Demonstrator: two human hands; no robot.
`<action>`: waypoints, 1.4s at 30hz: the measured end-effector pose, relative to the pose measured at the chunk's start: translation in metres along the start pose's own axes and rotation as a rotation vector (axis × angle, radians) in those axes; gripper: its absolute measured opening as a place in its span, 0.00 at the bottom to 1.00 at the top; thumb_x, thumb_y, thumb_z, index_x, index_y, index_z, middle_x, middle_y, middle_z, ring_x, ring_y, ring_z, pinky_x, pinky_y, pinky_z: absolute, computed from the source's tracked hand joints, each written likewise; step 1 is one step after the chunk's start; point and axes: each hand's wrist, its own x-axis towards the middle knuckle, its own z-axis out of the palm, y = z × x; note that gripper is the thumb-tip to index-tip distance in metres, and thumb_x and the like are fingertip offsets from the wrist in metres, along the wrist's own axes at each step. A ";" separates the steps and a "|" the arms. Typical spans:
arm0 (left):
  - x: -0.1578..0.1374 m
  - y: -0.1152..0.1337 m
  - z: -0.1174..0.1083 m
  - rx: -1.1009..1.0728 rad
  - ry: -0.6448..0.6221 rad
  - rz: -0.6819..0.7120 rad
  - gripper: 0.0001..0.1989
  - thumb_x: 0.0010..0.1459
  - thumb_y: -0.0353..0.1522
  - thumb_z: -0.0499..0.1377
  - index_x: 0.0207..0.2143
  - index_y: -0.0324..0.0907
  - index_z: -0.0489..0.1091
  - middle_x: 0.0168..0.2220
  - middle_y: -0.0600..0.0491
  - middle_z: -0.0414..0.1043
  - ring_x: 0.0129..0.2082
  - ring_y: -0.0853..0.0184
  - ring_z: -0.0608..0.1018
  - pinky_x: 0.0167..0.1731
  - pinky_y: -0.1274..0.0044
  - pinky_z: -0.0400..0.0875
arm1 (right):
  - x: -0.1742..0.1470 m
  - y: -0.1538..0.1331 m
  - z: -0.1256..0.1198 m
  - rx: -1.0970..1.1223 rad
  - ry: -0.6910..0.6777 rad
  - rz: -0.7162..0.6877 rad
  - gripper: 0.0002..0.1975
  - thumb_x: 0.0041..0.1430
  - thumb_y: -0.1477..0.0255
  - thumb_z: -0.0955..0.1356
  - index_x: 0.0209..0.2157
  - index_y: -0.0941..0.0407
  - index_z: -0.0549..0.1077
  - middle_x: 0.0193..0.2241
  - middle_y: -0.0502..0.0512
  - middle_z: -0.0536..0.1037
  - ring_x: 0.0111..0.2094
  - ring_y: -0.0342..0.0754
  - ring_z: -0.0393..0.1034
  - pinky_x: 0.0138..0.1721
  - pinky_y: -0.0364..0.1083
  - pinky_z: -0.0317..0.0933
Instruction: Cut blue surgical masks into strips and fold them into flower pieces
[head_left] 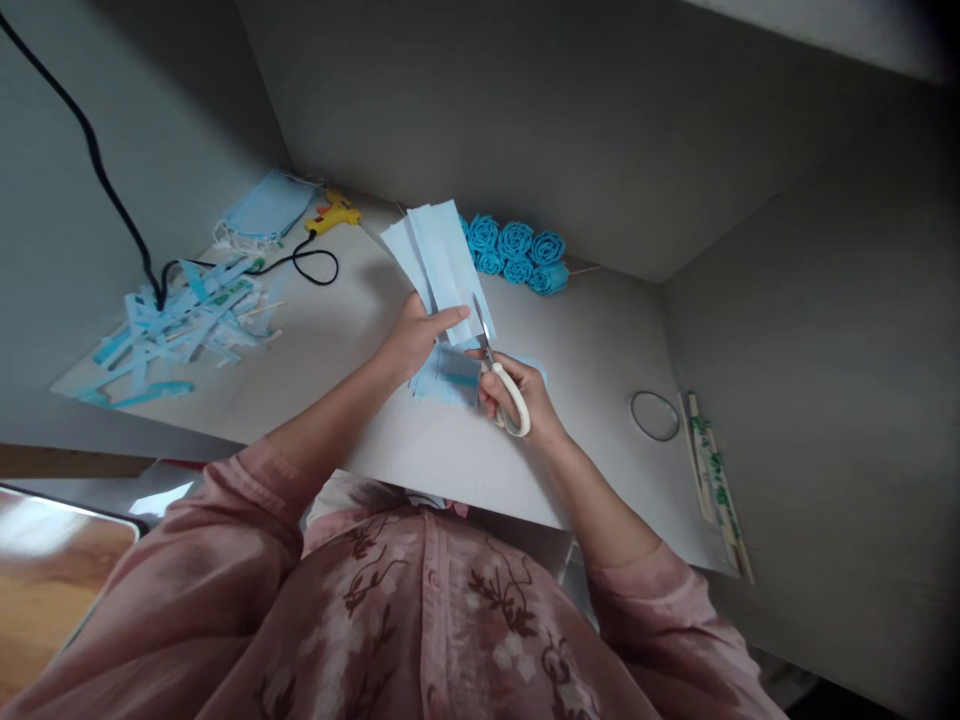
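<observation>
The sheets (446, 260) were pale blue, nearly white where light struck them, thin and flat, with faint lines along their length and straight edges. The scissors (512, 385) had slim metal blades and rounded white handles.

The person's left hand (412, 335) was clamped on the sheets at their lower left, the thumb laid across the front one. The right hand (525, 395) was closed around the handles of the scissors. The two hands were apart but near each other, over the middle of the white table (360, 420), with flat blue pieces (454, 375) lying beneath.

The front sheet's long axis ran away from the person, leaning to the left at its far end; the one behind fanned out farther left. The scissors pointed forward and slightly left, their tips away from the body, one blade in front of the front sheet near its lower right edge.

The other blade was hard to make out, so whether the scissors were parted could not be told. The left fingers were hidden behind the sheets, and the exact number of sheets was unclear. The sheets also covered part of the blue paper-like roses (517, 240) beyond, and the hands partly hid the flat blue pieces.
</observation>
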 end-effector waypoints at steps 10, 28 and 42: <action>-0.005 0.005 0.004 0.090 -0.024 -0.041 0.19 0.42 0.34 0.68 0.37 0.39 0.69 0.33 0.51 0.76 0.36 0.60 0.79 0.40 0.68 0.74 | 0.002 0.000 -0.004 -0.066 -0.028 -0.027 0.30 0.53 0.47 0.69 0.47 0.56 0.73 0.22 0.45 0.67 0.19 0.39 0.61 0.20 0.41 0.57; -0.009 0.010 0.006 0.133 -0.068 -0.056 0.19 0.42 0.34 0.69 0.37 0.37 0.71 0.36 0.48 0.77 0.38 0.59 0.79 0.43 0.66 0.73 | 0.001 -0.002 -0.003 -0.045 0.007 -0.019 0.23 0.53 0.49 0.70 0.32 0.57 0.72 0.19 0.45 0.68 0.16 0.37 0.59 0.16 0.40 0.53; -0.009 0.006 0.004 0.089 -0.113 -0.053 0.17 0.42 0.35 0.69 0.35 0.38 0.71 0.31 0.51 0.76 0.33 0.62 0.79 0.40 0.68 0.75 | -0.001 0.000 0.000 -0.025 0.032 -0.029 0.24 0.53 0.51 0.71 0.38 0.58 0.74 0.19 0.43 0.67 0.15 0.36 0.59 0.15 0.40 0.54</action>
